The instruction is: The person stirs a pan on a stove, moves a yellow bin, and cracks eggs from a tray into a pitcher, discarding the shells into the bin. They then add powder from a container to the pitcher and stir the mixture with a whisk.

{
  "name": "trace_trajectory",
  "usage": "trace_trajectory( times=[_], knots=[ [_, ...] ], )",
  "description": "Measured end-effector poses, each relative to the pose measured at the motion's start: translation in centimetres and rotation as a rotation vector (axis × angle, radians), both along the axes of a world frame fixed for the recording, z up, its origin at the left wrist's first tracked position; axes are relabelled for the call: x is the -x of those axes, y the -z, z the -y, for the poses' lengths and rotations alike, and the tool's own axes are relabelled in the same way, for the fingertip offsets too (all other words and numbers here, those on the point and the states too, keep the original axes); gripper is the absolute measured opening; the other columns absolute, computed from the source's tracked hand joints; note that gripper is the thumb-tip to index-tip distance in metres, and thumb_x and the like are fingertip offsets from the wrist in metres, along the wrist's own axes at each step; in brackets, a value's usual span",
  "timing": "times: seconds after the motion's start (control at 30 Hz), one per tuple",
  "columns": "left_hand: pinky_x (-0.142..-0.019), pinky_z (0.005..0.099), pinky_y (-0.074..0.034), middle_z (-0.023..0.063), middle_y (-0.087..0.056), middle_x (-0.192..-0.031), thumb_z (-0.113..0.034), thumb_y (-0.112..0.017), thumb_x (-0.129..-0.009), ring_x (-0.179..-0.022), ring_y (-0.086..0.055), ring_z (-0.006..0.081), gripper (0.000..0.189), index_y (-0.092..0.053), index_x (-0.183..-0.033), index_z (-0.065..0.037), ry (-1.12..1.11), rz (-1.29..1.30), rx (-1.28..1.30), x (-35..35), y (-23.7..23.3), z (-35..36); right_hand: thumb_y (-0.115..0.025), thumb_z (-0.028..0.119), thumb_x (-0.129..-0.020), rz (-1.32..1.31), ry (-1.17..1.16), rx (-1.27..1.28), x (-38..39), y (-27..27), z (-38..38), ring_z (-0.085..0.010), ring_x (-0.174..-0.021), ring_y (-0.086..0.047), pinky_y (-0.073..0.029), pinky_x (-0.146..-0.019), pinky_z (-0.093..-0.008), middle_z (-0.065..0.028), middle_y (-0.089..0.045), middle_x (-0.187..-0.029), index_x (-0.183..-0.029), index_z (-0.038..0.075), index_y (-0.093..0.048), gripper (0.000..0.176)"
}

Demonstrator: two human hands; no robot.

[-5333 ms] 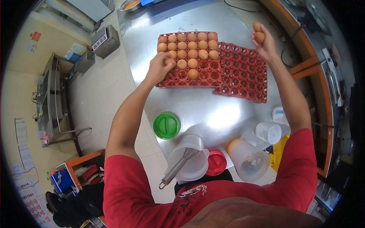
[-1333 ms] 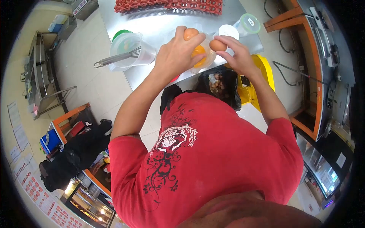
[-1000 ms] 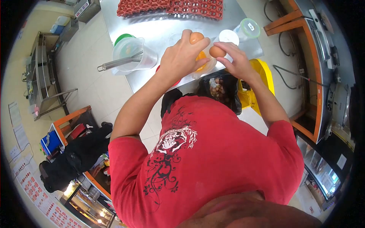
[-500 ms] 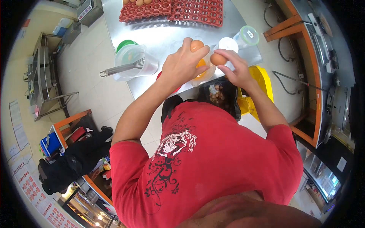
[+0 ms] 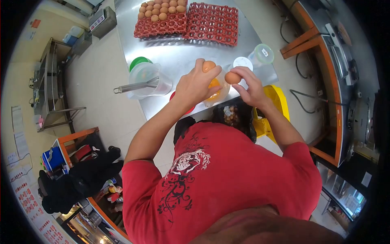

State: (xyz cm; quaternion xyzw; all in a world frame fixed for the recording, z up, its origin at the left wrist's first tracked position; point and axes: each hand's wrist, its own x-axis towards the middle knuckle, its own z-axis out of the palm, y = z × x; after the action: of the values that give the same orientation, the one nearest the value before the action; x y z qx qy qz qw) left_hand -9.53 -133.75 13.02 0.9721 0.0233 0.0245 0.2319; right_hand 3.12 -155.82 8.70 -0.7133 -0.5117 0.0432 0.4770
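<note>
My left hand (image 5: 192, 86) is closed around a brown egg (image 5: 209, 66), which shows between the thumb side and the fingers. In my right hand (image 5: 253, 90) a second brown egg (image 5: 232, 77) is pinched between thumb and fingertips. Both hands are over a clear container (image 5: 222, 96) with orange-yellow yolk (image 5: 214, 84) in it; the left hand hides part of it. To the left stands a translucent pitcher (image 5: 162, 86) with a whisk (image 5: 136, 86) resting across it. Part of a red object (image 5: 189, 110) shows beneath my left forearm.
Red egg trays lie at the back of the steel table (image 5: 170, 51): one tray (image 5: 160, 29) carries several eggs, another (image 5: 213, 23) has bare hollows. A white-lidded tub (image 5: 243, 62) and a lidded container (image 5: 263, 54) stand right. Below the edge hangs a black bag (image 5: 245, 122) holding eggshells, beside a yellow bin (image 5: 281, 106).
The camera view has tilted up, so the table and trays sit lower in the picture and more eggs show. Both hands still hold their eggs over the container.
</note>
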Motion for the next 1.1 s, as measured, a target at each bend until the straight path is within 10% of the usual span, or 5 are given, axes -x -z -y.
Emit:
trace_trajectory(
  times=[0.23,0.43,1.1],
  knots=[
    [-0.060,0.0448,-0.061,0.0165,-0.051,-0.124,-0.038,-0.084,-0.084,-0.087,-0.073,0.0373,0.052,-0.058,-0.127,-0.025,0.024,0.112,-0.034,0.2,0.5,0.4,-0.073,0.008,-0.094,-0.056,0.003,0.078,0.4,0.1,-0.1,-0.0336,-0.113,-0.068,-0.055,-0.097,-0.0386,-0.0191,-0.067,-0.124,-0.134,0.001,-0.061,0.043],
    [-0.069,0.0492,-0.063,0.0188,-0.052,-0.129,-0.043,-0.082,-0.085,-0.094,-0.073,0.0390,0.053,-0.060,-0.131,-0.027,-0.012,0.092,-0.083,-0.1,0.4,0.5,-0.067,0.015,-0.103,-0.788,-0.009,0.085,0.6,0.1,-3.0,-0.0176,-0.106,-0.069,-0.055,-0.095,-0.0338,-0.0124,-0.071,-0.124,-0.138,-0.005,-0.061,0.040],
    [-0.061,0.0479,-0.062,0.0200,-0.054,-0.115,-0.039,-0.077,-0.084,-0.081,-0.073,0.0396,0.044,-0.061,-0.122,-0.022,-0.075,0.050,-0.092,1.2,1.2,-0.5,-0.062,0.017,-0.105,-0.588,-0.041,0.271,2.0,-1.7,-5.5,-0.0167,-0.104,-0.070,-0.055,-0.094,-0.0334,-0.0128,-0.075,-0.113,-0.140,-0.004,-0.063,0.040]
  ],
)
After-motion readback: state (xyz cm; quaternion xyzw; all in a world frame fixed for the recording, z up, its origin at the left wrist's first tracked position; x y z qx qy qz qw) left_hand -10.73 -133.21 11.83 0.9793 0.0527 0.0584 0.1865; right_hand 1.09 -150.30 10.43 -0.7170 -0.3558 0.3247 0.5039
